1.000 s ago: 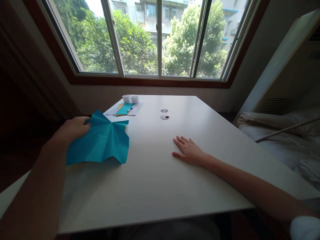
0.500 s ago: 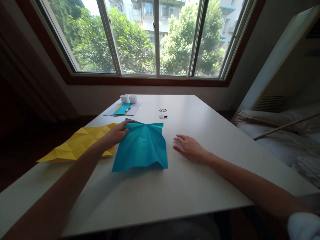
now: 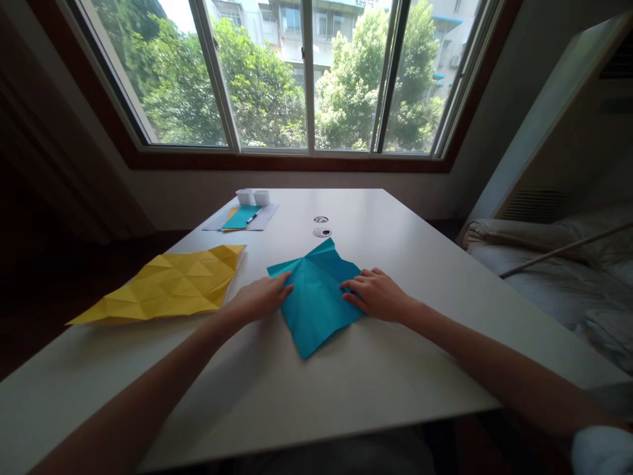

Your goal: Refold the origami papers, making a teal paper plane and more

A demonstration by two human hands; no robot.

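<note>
A creased sheet of blue origami paper point(image 3: 316, 297) lies on the white table, turned like a diamond, with folds raised in its middle. My left hand point(image 3: 262, 297) grips its left edge between thumb and fingers. At the opposite side, my right hand point(image 3: 376, 293) has its bent fingers on the paper's right edge. Left of my left hand rests a larger yellow sheet of paper point(image 3: 173, 284), unfolded and covered in a grid of creases.
Toward the far left of the table point(image 3: 395, 376) are two small white containers point(image 3: 261, 197). Close by, a pen point(image 3: 254, 215) lies on blue paper point(image 3: 241, 218) over yellow and white sheets. Two round inserts point(image 3: 322, 232) sit in the tabletop, and a window point(image 3: 306, 79) is beyond.
The blue paper has turned and shifted right. My left hand has moved right and nearer along with it. My right hand, earlier apart from the paper, now touches its right edge.
</note>
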